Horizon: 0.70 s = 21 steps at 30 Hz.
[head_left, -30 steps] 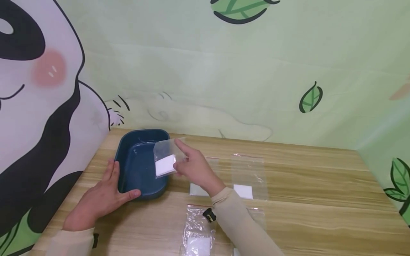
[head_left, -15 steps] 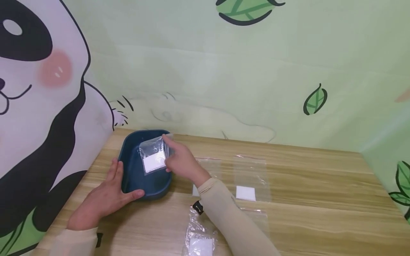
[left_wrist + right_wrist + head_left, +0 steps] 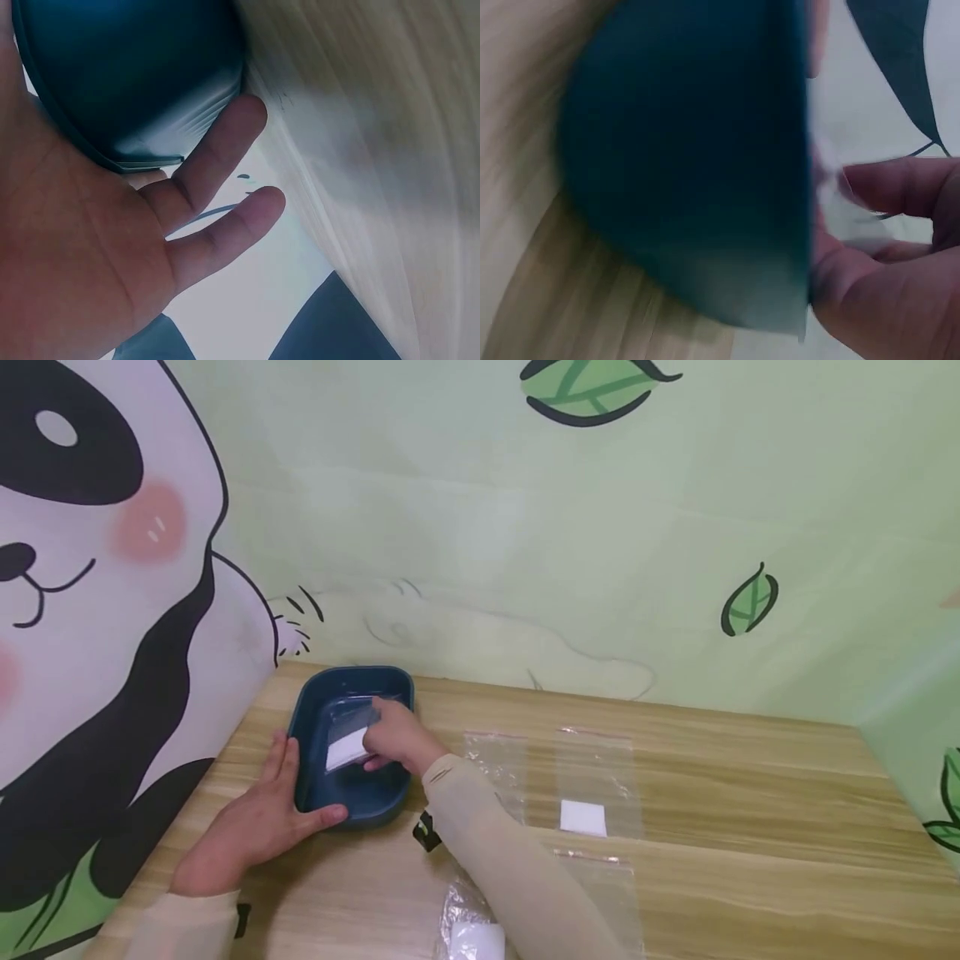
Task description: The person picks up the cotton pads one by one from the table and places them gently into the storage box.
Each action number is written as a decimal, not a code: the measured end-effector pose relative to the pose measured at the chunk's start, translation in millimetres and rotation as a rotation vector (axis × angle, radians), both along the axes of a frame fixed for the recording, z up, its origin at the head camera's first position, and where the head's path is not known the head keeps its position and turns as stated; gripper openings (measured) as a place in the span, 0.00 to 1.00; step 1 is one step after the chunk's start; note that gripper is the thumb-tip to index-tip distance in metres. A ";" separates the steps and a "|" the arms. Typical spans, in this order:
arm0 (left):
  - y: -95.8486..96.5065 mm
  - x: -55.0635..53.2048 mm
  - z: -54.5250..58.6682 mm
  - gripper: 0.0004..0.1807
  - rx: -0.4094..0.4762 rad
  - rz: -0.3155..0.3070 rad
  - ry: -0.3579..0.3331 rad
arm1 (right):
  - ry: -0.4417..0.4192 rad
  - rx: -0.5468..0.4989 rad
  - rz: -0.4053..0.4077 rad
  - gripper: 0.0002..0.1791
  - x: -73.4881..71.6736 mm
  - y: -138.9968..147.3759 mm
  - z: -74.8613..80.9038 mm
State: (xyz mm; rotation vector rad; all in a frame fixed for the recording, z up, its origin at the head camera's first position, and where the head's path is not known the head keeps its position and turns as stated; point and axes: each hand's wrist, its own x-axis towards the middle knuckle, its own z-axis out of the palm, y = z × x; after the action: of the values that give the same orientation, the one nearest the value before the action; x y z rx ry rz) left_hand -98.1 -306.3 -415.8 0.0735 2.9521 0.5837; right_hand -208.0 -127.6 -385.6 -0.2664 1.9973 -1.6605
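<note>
In the head view a dark blue tray (image 3: pixel 375 817) stands on the wooden table. My left hand (image 3: pixel 251 827) rests against its left side, fingers straight along the outer wall and thumb at the near rim. The left wrist view shows this palm (image 3: pixel 82 240) beside the tray wall (image 3: pixel 135 82) with fingers extended. My right hand (image 3: pixel 401 735) reaches over the right rim and pinches a clear zip bag (image 3: pixel 348 747) with a white card in it, down inside the tray. The right wrist view has the right fingers (image 3: pixel 900 187) behind the blurred tray wall (image 3: pixel 682 165), the bag mostly hidden.
Several more clear bags with white inserts lie flat to the right: one bag (image 3: pixel 596 777) at the back, another (image 3: pixel 495 760) partly under the right sleeve, a third bag (image 3: pixel 477 935) at the front. A printed panda backdrop (image 3: pixel 480 527) rises behind the table.
My right hand has carried the bag leftward from the tray's right rim and lowered it into the tray. The left hand keeps its place on the tray; the head view has shifted slightly.
</note>
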 end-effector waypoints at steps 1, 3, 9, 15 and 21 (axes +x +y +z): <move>0.5 0.1 0.0 0.71 0.002 0.000 0.001 | -0.017 -0.014 0.013 0.44 -1.4 -2.8 -1.2; 1.5 0.1 -0.2 0.71 0.004 -0.002 -0.002 | -0.010 -0.037 0.024 0.44 -3.4 -7.8 -4.0; 2.1 -0.7 -0.8 0.70 0.011 0.000 -0.015 | 0.007 0.003 -0.003 0.42 -4.4 -20.8 -14.3; 2.8 -0.4 -0.1 0.70 0.021 0.007 0.001 | 0.037 0.198 -0.065 0.28 -3.9 -26.5 -22.1; 1.3 1.4 -0.6 0.70 0.024 0.012 -0.001 | 0.104 0.319 -0.095 0.18 -2.4 -31.5 -23.3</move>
State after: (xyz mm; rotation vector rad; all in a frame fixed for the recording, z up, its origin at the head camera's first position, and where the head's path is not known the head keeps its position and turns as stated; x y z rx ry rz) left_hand -96.7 -305.0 -416.4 0.0578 2.9471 0.6211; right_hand -210.5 -159.1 -408.9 -0.1457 2.3473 -1.3771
